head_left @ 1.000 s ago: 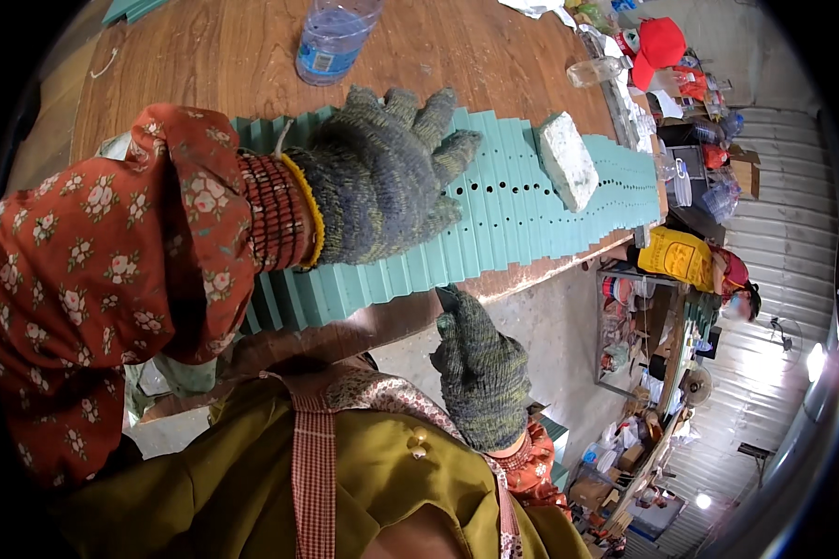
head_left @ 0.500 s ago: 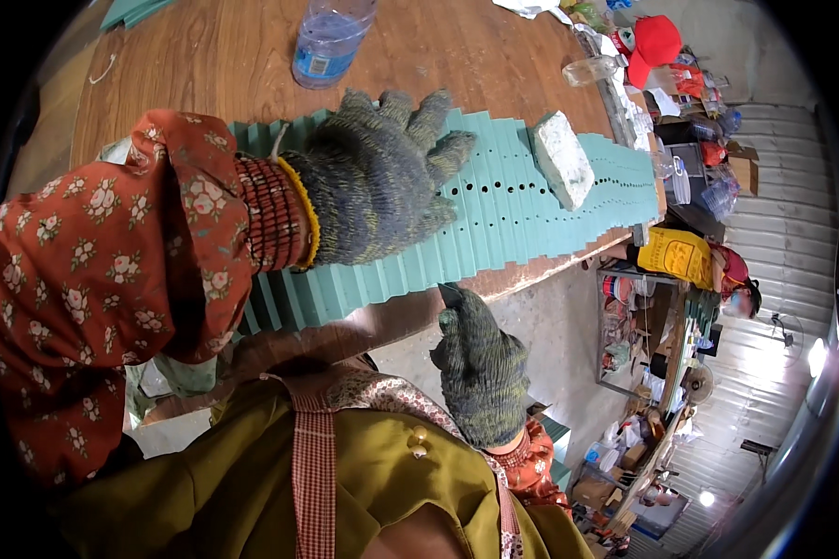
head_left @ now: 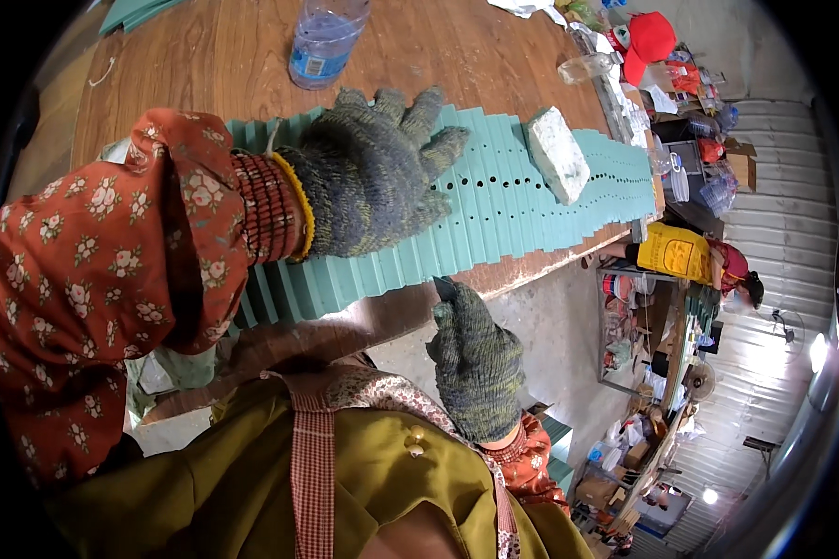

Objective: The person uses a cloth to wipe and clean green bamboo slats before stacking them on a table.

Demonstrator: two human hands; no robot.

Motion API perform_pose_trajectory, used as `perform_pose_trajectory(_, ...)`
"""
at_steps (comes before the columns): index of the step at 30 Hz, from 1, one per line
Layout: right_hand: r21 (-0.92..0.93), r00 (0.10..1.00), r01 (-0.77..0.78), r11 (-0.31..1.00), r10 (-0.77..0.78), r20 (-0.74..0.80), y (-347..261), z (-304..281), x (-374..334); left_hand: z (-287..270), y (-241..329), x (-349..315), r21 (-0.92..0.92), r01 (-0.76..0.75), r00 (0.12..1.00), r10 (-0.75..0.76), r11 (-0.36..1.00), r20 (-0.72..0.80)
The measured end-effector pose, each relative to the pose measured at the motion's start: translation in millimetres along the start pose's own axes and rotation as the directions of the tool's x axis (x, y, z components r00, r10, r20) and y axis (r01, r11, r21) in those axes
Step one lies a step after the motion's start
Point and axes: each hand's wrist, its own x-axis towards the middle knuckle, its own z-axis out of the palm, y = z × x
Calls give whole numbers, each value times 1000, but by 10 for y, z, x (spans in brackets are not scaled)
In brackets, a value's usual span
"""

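A fanned row of overlapping green strips [head_left: 494, 210] with punched holes lies across the wooden table. My left hand [head_left: 373, 172], in a grey knitted glove, rests flat on the strips with its fingers spread. Below the table's near edge is my right hand [head_left: 478, 363], gloved alike and closed. From its thumb and finger pokes a small dark pointed piece [head_left: 445, 288], close to the strips' near edge; the rest of it is hidden in the glove. A rough white block [head_left: 558, 156] sits on the strips, right of my left hand.
A clear plastic bottle [head_left: 329, 45] stands beyond my left hand on the wooden table [head_left: 196, 65]. More green sheets [head_left: 132, 13] lie at the far left corner. Clutter and a red cap [head_left: 650, 45] are at the far right. Another person in yellow [head_left: 673, 252] is farther off.
The dark pointed piece in my right hand shows more plainly, and that hand has shifted slightly up and left. My left hand stays spread on the strips.
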Motion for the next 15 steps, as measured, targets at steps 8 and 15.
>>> perform_pose_trajectory(8,204,997,-68,977,57,60,-2,6,19,-25,3,-51,5,-25,999,25,1000,20)
perform_pose_trajectory(15,418,976,-214,883,175,130,46,-160,7,70,11,29,48,-49,999,48,998,24)
